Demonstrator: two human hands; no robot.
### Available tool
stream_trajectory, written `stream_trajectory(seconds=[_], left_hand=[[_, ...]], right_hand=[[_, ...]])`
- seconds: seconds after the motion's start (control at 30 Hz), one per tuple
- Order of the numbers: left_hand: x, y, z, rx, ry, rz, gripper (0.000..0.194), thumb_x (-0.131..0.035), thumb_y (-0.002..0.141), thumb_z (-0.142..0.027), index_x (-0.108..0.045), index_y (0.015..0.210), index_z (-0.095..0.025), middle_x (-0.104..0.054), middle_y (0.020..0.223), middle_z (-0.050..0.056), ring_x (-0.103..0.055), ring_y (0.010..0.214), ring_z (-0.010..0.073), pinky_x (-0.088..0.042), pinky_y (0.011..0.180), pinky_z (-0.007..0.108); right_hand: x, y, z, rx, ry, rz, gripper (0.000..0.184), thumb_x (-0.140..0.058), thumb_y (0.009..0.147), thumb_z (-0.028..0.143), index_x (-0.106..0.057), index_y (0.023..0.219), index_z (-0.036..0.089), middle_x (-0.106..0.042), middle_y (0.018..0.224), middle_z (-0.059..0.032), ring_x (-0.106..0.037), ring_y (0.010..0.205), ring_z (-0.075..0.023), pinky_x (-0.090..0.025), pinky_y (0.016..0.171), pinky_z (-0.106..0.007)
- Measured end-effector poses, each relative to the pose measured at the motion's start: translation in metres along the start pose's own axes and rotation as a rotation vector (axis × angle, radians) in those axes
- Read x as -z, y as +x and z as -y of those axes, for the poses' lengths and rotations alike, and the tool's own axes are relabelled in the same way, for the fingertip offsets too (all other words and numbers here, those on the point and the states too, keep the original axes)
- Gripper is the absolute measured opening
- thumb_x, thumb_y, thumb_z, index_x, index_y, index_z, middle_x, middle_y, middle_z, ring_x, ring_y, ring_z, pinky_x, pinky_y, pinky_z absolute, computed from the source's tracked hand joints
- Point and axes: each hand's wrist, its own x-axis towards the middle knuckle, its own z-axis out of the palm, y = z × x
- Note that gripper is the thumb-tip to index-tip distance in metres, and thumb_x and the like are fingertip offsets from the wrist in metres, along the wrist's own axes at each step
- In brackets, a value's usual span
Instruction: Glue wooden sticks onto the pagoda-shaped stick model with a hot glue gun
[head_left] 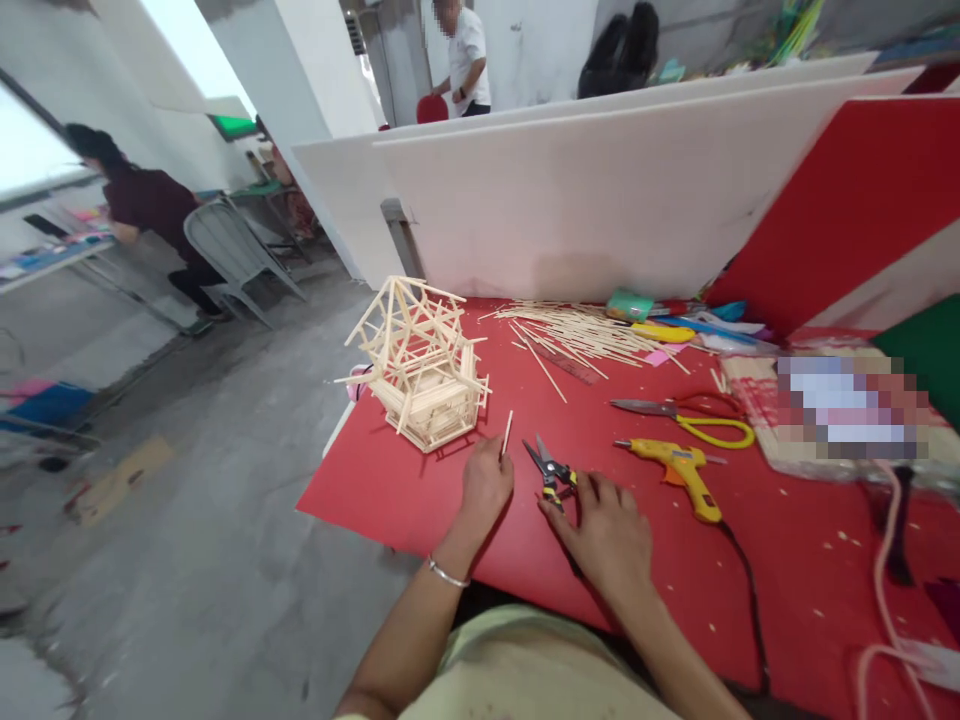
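Note:
My left hand (486, 485) is closed, pinching a short thin wooden stick (508, 432) that points up and away from me. My right hand (611, 530) is curled at the handles of small black-and-yellow snips (552, 470), whose blades are spread apart and point away from me. Part of the snips' handles is hidden by the fingers. Left of and beyond my left hand, a model framework of wooden sticks (431, 410) stands at the table's edge.
On the red table (465, 520) lie a yellow glue gun (682, 470) with a cable, scissors (705, 420) and a pile of sticks (577, 330). White boards (570, 200) stand behind. A board in plastic (750, 400) lies right. A person (154, 205) sits at far left.

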Motion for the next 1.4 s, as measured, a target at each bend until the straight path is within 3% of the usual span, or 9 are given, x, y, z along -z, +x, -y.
stream_trajectory(seconds=[0.13,0.23,0.43,0.57,0.67,0.87,0.97,1.1,1.4], left_hand=[[-0.013,0.011,-0.003,-0.031,0.128,-0.013,0.031,-0.047,0.092,-0.011,-0.066,0.117,-0.016,-0.066,0.106,0.014,-0.063,0.097,0.0239,-0.049,0.087,0.034],[-0.017,0.017,-0.007,-0.025,0.201,-0.008,0.030,-0.047,0.094,-0.014,-0.065,0.118,-0.017,-0.063,0.110,0.015,-0.063,0.095,0.0241,-0.049,0.084,0.033],[-0.016,0.022,-0.007,0.017,0.206,0.009,0.026,-0.051,0.093,-0.017,-0.065,0.115,-0.018,-0.063,0.109,0.014,-0.063,0.096,0.0245,-0.049,0.083,0.033],[-0.012,0.020,-0.004,0.023,0.221,0.000,0.014,-0.057,0.090,-0.019,-0.066,0.100,-0.017,-0.063,0.108,0.014,-0.063,0.093,0.0242,-0.048,0.080,0.033],[-0.008,0.013,-0.001,0.003,0.309,0.020,0.010,-0.056,0.087,-0.016,-0.065,0.093,-0.015,-0.064,0.104,0.014,-0.063,0.088,0.0237,-0.047,0.074,0.031],[0.004,-0.004,0.007,-0.090,0.449,0.036,0.017,-0.049,0.091,-0.010,-0.065,0.096,-0.011,-0.064,0.092,0.015,-0.062,0.085,0.0264,-0.044,0.071,0.034],[0.010,-0.010,0.012,-0.153,0.442,0.021,0.019,-0.047,0.092,-0.007,-0.064,0.089,-0.013,-0.064,0.085,0.014,-0.061,0.083,0.0257,-0.043,0.073,0.034],[0.018,-0.015,0.016,-0.115,0.381,0.008,0.018,-0.048,0.094,-0.010,-0.061,0.083,-0.016,-0.062,0.074,0.009,-0.060,0.071,0.0219,-0.040,0.067,0.031],[0.039,-0.032,0.014,-0.057,0.117,-0.025,0.020,-0.044,0.101,-0.021,-0.063,0.101,-0.021,-0.068,0.098,0.007,-0.064,0.087,0.0193,-0.045,0.073,0.028]], right_hand=[[0.002,0.001,-0.005,-0.002,0.017,0.012,0.064,-0.043,0.096,0.067,-0.058,0.135,0.018,-0.059,0.135,-0.0170,-0.053,0.115,-0.0349,-0.042,0.081,-0.042],[0.010,0.006,-0.012,0.057,0.049,0.012,0.051,-0.045,0.099,0.056,-0.060,0.133,0.020,-0.060,0.135,-0.0157,-0.052,0.121,-0.0333,-0.041,0.090,-0.042],[0.040,0.054,-0.024,0.137,0.155,0.157,0.038,-0.045,0.100,0.041,-0.065,0.128,0.024,-0.071,0.120,-0.0087,-0.064,0.108,-0.0244,-0.044,0.083,-0.031],[0.060,0.092,-0.012,0.177,0.165,0.173,0.039,-0.046,0.098,0.036,-0.064,0.130,0.023,-0.073,0.118,-0.0102,-0.066,0.107,-0.0237,-0.044,0.085,-0.031],[0.063,0.102,0.006,0.245,0.192,0.192,0.038,-0.046,0.098,0.040,-0.066,0.127,0.025,-0.074,0.115,-0.0090,-0.067,0.105,-0.0227,-0.044,0.083,-0.029],[0.049,0.091,0.027,0.400,0.260,0.278,0.027,-0.050,0.098,0.037,-0.072,0.109,0.026,-0.075,0.101,-0.0056,-0.069,0.094,-0.0205,-0.042,0.075,-0.027],[0.047,0.084,0.026,0.396,0.314,0.279,0.029,-0.050,0.098,0.036,-0.071,0.114,0.025,-0.075,0.106,-0.0061,-0.069,0.096,-0.0203,-0.042,0.075,-0.027],[0.048,0.076,0.017,0.347,0.352,0.282,0.031,-0.046,0.099,0.038,-0.071,0.115,0.026,-0.075,0.106,-0.0050,-0.070,0.093,-0.0201,-0.042,0.071,-0.026],[0.028,0.048,-0.006,0.241,0.491,0.282,0.039,-0.044,0.100,0.046,-0.071,0.121,0.027,-0.074,0.121,-0.0060,-0.071,0.106,-0.0240,-0.051,0.086,-0.032]])
